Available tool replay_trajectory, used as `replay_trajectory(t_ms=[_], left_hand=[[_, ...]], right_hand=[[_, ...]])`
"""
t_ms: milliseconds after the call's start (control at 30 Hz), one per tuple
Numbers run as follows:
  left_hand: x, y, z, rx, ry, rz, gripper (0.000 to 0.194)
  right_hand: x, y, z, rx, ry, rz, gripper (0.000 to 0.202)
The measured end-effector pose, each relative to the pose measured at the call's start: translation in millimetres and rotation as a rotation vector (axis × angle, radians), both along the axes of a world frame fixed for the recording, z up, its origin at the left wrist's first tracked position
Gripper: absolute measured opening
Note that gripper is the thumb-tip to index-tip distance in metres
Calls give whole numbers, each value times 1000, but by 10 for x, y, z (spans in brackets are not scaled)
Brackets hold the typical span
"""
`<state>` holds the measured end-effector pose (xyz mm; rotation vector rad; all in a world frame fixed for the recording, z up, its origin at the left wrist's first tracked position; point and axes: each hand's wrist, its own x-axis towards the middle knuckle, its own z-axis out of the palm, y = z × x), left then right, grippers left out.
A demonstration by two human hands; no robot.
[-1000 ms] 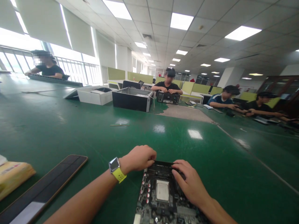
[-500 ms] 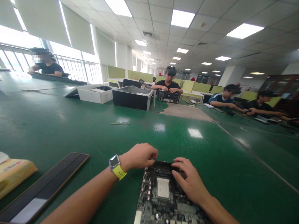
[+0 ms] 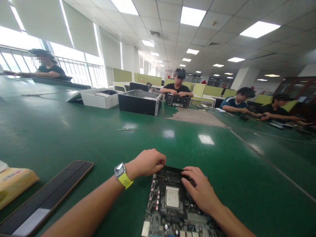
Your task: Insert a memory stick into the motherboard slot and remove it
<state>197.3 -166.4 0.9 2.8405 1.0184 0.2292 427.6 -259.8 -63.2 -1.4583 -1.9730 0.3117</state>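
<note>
A computer motherboard (image 3: 160, 217) lies on the green table, with a square silver processor (image 3: 172, 197) in its middle. At its far edge stands a thin dark strip (image 3: 171, 169) that looks like a RAM stick, above the long black slots. My left hand (image 3: 149, 162), with a watch on its wrist, is closed, thumb and curled fingers pinching the strip's left end. My right hand (image 3: 199, 189) reaches over the board's right side, thumb and fingertips at the strip's right end. Its fingers hide part of the board.
A large phone or tablet (image 3: 49, 197) and a yellow tissue pack (image 3: 17, 186) lie at left. A thin stick (image 3: 126, 129) lies farther off. An open black computer case (image 3: 138, 104) and a white box (image 3: 100, 99) stand at the back. Several people sit around the table.
The dark strip between my hands shows slightly higher above the board's far edge. Both hands have barely moved. The person at far left has stretched an arm out to the left.
</note>
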Motion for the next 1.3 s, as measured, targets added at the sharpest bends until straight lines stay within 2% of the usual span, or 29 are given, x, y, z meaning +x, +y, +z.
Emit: replay_trajectory(t_ms=[367,667,1300], left_hand=[[12,-1,-24,-17,-26,-17,13],[0,-10,-46,-6,30,-16,13],[12,-26,-5,-56,26,-11,11]], right_hand=[[7,-5,1,9,-10,-16,21],[-7,2,14,19,-1,-13,20],[6,0,11,5,-30,-51,17]])
